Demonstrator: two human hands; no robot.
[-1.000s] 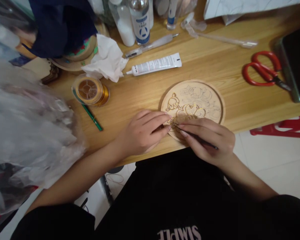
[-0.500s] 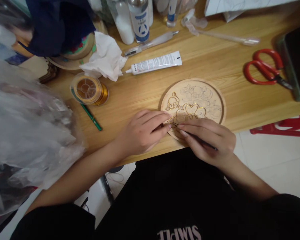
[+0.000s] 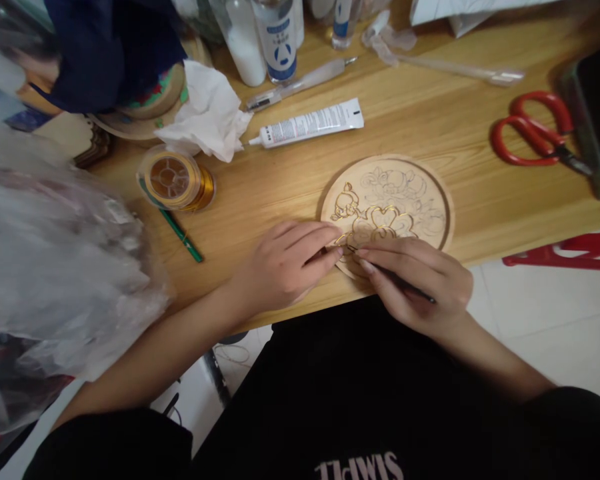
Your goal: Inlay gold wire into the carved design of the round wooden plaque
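Observation:
A round wooden plate (image 3: 449, 212) with a raised rim lies near the table's front edge. Its face carries a pencilled floral drawing (image 3: 397, 185), partly outlined in gold wire (image 3: 384, 211). My left hand (image 3: 295, 260) rests over the plate's lower left rim, thumb and fingers drawn together at the wire; what they pinch is too small to make out. In my right hand (image 3: 420, 277) is a slim dark tool that looks like tweezers (image 3: 411, 288), gripped like a pen. Its tip meets the plate just beside my left fingertips. The fingers partly cover the lower part of the design.
Left of the plate stand a spool of gold wire (image 3: 177, 180) and a green stick (image 3: 183, 235). Behind lie a white glue tube (image 3: 310, 123), a pen (image 3: 300, 85), crumpled tissue (image 3: 207, 113) and bottles (image 3: 280, 43). Red-handled scissors (image 3: 533, 130) and a phone-like dark device (image 3: 597, 127) are right.
The view has shifted very slightly. Both hands keep almost the same place and hold on the plate, with no clear movement of the wire.

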